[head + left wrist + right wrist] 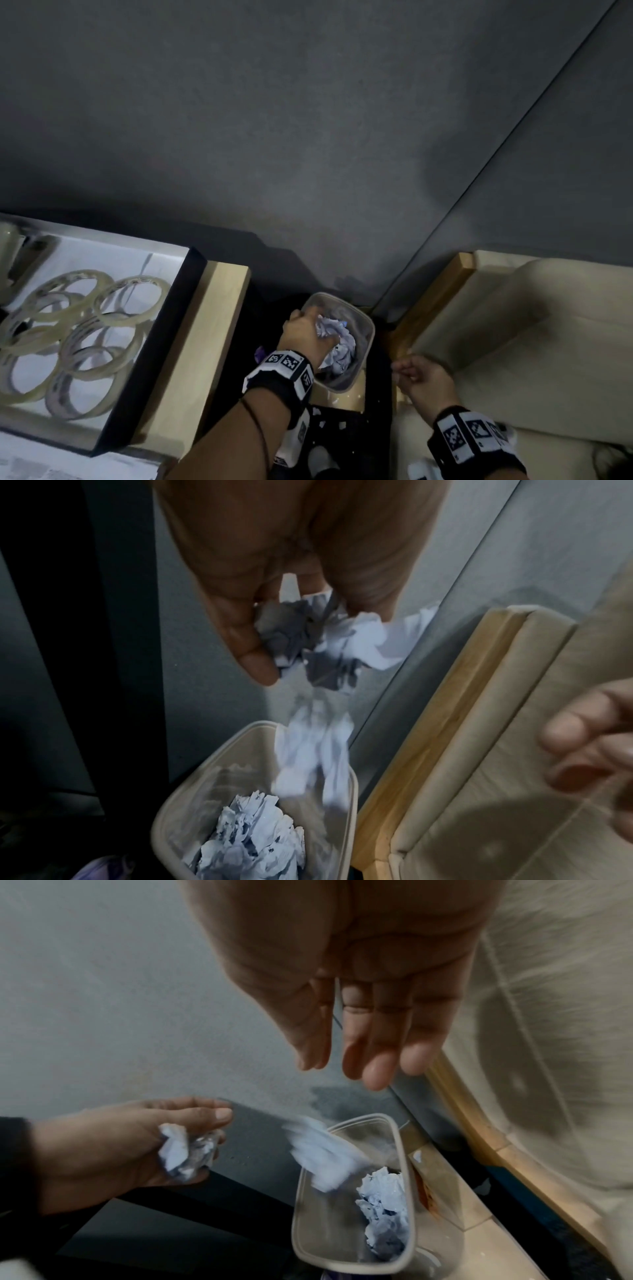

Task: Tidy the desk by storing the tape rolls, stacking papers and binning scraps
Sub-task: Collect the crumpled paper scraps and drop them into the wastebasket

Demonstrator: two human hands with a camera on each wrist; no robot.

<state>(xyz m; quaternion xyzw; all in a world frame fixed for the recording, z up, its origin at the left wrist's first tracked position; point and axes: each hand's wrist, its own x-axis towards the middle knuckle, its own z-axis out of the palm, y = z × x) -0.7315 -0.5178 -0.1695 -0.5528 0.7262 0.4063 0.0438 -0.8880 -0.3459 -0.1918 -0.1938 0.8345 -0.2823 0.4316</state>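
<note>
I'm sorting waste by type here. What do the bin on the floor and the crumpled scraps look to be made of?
The small rounded-rectangle translucent bin looks like frosted plastic: its walls let light through and its rim is smoothly moulded. The crumpled white scraps inside it, and the wad in the left hand, look like matte paper, going by the sharp creases and faint print.

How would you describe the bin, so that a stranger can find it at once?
Look at the floor gap between the desk and the beige sofa, close to the grey wall. The bin stands there, under the left hand. It alone is a pale translucent tub with rounded corners, and crumpled paper lies inside.
</note>
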